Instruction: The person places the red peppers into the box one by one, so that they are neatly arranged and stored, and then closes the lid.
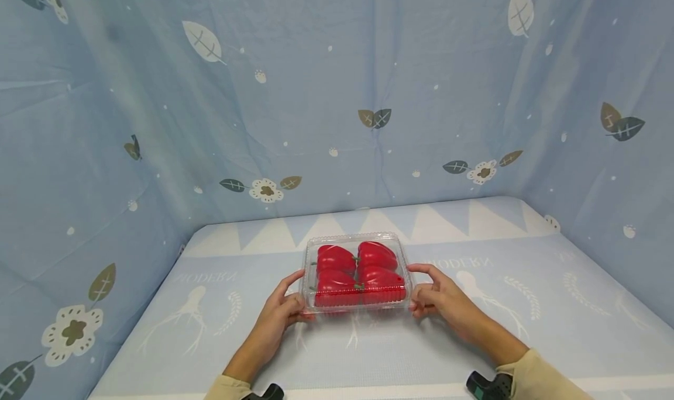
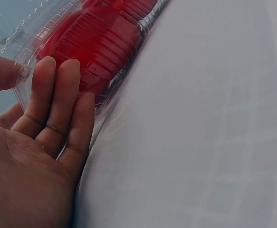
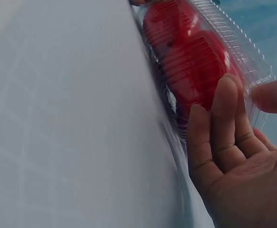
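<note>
A clear plastic clamshell box (image 1: 355,310) sits on the cloth-covered table, with several red bell peppers (image 1: 336,259) inside it; their small green stems point toward the middle. At the box's left side, my left hand (image 1: 276,315) holds the edge and front corner between thumb and fingers. Opposite it, my right hand (image 1: 444,303) grips the right side the same way. The left wrist view shows fingertips (image 2: 43,71) against the ribbed wall of the box. In the right wrist view, fingers (image 3: 224,99) likewise touch the wall near the corner, and the thumb meets the rim.
A pale blue and white printed cloth (image 1: 210,330) covers the table. Blue curtains (image 1: 316,96) with leaf and flower prints enclose the back and both sides. Dark wrist devices (image 1: 489,385) sit at the sleeve cuffs.
</note>
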`<state>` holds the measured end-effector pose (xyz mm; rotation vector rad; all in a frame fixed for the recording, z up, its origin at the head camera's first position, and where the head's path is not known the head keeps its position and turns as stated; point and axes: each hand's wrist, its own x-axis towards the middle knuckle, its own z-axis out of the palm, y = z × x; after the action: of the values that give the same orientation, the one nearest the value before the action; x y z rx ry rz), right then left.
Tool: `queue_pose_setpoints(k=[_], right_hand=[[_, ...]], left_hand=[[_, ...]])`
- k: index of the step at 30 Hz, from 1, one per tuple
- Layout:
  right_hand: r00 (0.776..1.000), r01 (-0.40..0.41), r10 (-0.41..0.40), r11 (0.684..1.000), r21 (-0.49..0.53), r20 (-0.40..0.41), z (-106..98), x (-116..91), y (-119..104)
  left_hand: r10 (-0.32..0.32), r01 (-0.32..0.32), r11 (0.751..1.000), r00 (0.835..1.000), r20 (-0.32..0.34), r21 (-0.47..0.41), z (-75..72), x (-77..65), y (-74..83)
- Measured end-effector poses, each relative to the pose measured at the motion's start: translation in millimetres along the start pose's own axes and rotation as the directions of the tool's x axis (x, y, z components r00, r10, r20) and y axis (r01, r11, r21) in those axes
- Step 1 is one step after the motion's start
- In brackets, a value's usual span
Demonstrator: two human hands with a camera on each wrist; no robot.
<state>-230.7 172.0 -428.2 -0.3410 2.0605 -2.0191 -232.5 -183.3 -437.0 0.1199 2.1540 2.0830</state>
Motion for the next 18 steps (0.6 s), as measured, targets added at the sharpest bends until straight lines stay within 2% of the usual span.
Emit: queue_pose_setpoints(k=[9, 15, 18], right_hand=[[0.999, 0.009, -0.012, 0.998, -0.058, -0.036, -5, 1, 1], [0.997, 0.012, -0.019, 0.996, -0.090, -0.075, -9, 3, 0], [0.996, -0.001, -0.009, 0.994, -0.110, -0.093, -15, 5, -1]], left_hand=[[0.029, -0.029, 0.999, 0.999, -0.014, 0.020, -3.1, 0.6, -0.3], [0.054, -0.050, 0.997, 0.996, -0.065, 0.050, -11.8, 1.9, -0.4], [0.081, -0.073, 0.993, 0.993, -0.087, 0.094, -17.0, 2.6, 1.9]])
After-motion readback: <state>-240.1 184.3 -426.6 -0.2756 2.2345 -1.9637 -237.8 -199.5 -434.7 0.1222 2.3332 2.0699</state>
